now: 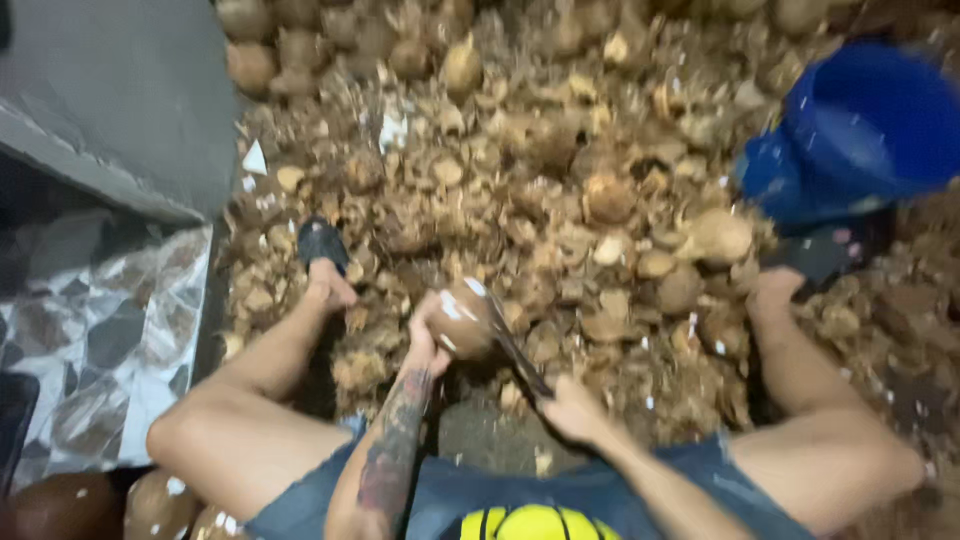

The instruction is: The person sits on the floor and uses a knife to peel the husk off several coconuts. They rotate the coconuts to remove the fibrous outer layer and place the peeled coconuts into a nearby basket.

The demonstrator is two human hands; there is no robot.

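I sit low with my knees apart over a heap of coconut husks. My left hand (428,338) grips a round brown coconut (465,320) with white chipped patches, held between my legs. My right hand (572,408) is closed on the handle of a dark blade (515,355) whose tip rests against the coconut's right side. The picture is blurred by motion.
Broken shells and husk pieces (560,200) cover the ground ahead. A blue bucket (860,130) stands at the upper right. A grey step (120,100) and patterned tiles (100,330) lie on the left. Whole coconuts (70,505) sit at the lower left. A dark sandal (322,243) is on my left foot.
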